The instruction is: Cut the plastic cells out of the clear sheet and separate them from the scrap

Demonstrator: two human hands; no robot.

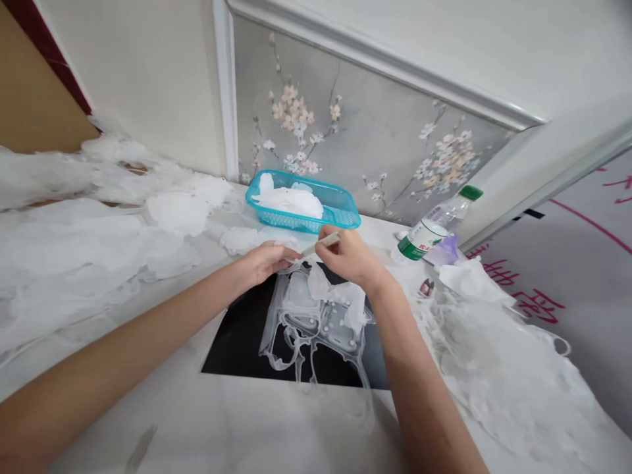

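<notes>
My right hand is closed around a slim, pale-handled tool, its tip slanting down to the left; the exact kind is hard to make out. Close to that tip, my left hand has its fingers together on the edge of a translucent white rubbery sheet. The sheet has cut-out openings and thin trailing strips, and it lies over a black mat. Some strips hang past the mat's near edge. What sits right under my left fingertips is partly hidden.
Behind my hands, a blue plastic basket holds white pieces. A green-capped bottle leans at the right, near small dark-tipped items and a purple item. Heaped translucent scraps lie left and right. A flower-patterned wall panel stands behind.
</notes>
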